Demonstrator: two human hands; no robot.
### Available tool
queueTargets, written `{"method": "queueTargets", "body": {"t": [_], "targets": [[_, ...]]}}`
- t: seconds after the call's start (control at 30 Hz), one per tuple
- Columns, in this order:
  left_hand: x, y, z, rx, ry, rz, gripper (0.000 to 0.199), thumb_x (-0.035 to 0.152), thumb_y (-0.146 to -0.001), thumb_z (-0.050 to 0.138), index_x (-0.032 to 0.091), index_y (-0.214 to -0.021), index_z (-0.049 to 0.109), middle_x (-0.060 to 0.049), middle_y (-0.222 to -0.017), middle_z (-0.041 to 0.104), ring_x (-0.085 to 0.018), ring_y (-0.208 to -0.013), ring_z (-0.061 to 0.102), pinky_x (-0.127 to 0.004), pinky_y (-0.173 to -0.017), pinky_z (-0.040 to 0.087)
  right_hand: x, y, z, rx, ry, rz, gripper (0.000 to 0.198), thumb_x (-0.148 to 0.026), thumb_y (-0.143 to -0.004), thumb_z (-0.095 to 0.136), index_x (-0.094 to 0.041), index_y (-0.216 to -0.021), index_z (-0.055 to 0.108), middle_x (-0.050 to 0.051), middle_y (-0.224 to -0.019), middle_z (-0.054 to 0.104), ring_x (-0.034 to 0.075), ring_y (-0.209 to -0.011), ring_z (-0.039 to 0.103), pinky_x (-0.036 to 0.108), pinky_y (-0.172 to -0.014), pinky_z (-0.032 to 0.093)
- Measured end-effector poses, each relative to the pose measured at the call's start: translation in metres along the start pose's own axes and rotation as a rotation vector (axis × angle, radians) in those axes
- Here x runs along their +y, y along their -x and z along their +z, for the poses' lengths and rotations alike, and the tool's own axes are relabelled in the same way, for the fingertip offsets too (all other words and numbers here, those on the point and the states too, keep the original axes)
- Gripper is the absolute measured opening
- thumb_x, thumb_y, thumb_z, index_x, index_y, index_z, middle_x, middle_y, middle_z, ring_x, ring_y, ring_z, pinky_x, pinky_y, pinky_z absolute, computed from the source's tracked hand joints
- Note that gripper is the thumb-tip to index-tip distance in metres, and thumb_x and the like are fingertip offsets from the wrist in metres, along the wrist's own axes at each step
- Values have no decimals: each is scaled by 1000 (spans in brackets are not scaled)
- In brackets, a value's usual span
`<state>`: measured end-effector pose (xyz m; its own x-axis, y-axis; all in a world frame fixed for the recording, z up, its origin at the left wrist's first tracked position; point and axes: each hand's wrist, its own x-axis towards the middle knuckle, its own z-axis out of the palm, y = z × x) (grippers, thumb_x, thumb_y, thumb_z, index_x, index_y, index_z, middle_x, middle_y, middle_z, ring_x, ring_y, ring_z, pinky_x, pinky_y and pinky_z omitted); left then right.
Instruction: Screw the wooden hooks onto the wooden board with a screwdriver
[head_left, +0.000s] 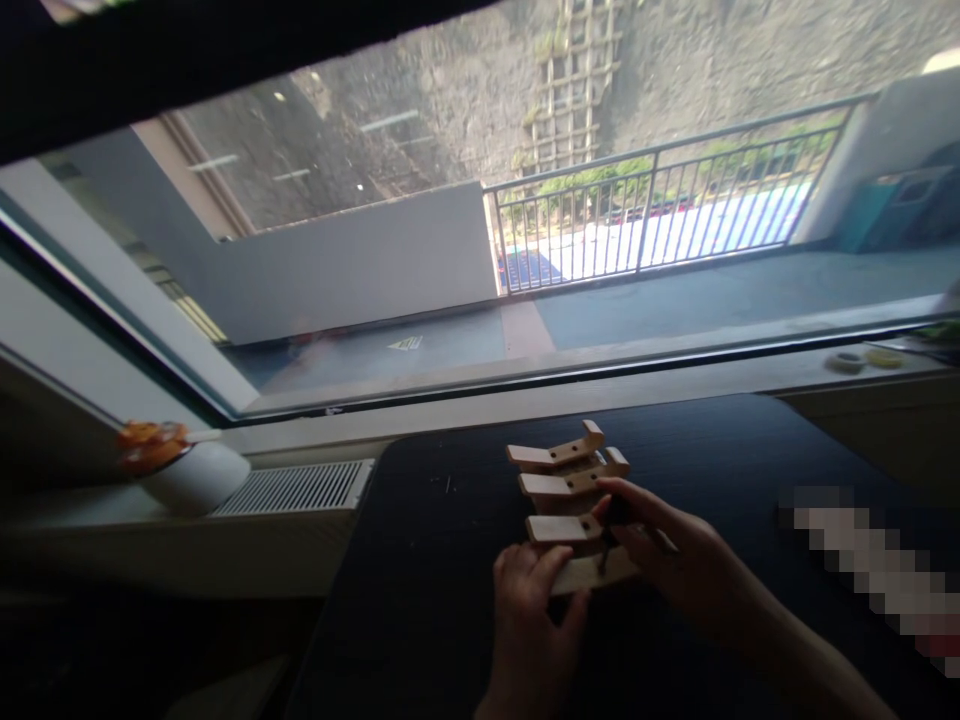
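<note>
On the dark table lies a wooden hook rack (556, 486), made of several pale angled pieces with upturned ends and dark screw holes. My left hand (529, 600) is closed around its near end, with thumb and fingers on either side of the wood. Over the nearest pieces, the fingers of my right hand (660, 535) are wrapped round a small dark screwdriver (604, 552). Its thin shaft points down at the nearest wooden piece; whether the tip sits in a screw cannot be made out. My right fingers hide part of the rack's right side.
The black table (442, 520) stands against a window sill (675, 385). At left, a white pot with an orange top (199, 475) sits beside a vent grille (300, 488). Tape rolls (883, 357) lie on the sill at right. A blurred, pixelated patch (870, 570) covers the table's right side.
</note>
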<state>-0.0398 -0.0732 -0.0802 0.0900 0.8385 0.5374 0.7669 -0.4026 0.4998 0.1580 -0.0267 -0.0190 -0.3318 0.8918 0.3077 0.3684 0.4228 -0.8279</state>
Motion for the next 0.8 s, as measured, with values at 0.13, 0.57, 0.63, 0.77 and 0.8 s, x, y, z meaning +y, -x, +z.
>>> {"method": "queueTargets", "body": {"t": [0.13,0.57,0.63,0.77,0.8], "targets": [[0,0,-2,-21,-7,7,31,21,-80,65,22,-111,65,-10,-110,68,-27,-101,64,-49,-91,51,3,0,0,9,-57,30,39,-35,-92,53,-26,-130,56,7,-105,70,19,-90,68,26,-75,56],[13,0,0,23,44,-89,29,16,-79,64,23,-107,66,-8,-110,68,-28,-103,62,-53,-97,44,4,-4,7,86,-76,9,30,-33,-86,62,-24,-115,61,4,-97,71,17,-83,67,25,-72,55],[12,0,0,29,45,-86,29,16,-79,64,23,-108,66,-8,-110,68,-28,-103,62,-54,-98,43,2,-4,8,92,-59,-7,29,-32,-87,60,-23,-115,60,5,-99,71,17,-83,68,25,-72,56],[12,0,-1,25,40,-85,28,17,-79,64,23,-106,66,-9,-109,68,-28,-102,62,-55,-98,43,-7,-1,6,77,6,-10,28,-28,-89,54,-23,-117,59,7,-104,71,19,-89,68,29,-78,56],[13,-1,-2,21,38,-84,28,16,-78,64,22,-106,66,-9,-109,68,-28,-102,63,-55,-97,43,-8,-1,4,61,5,-9,30,-28,-90,53,-23,-119,58,7,-105,71,20,-91,68,30,-80,55]]}}
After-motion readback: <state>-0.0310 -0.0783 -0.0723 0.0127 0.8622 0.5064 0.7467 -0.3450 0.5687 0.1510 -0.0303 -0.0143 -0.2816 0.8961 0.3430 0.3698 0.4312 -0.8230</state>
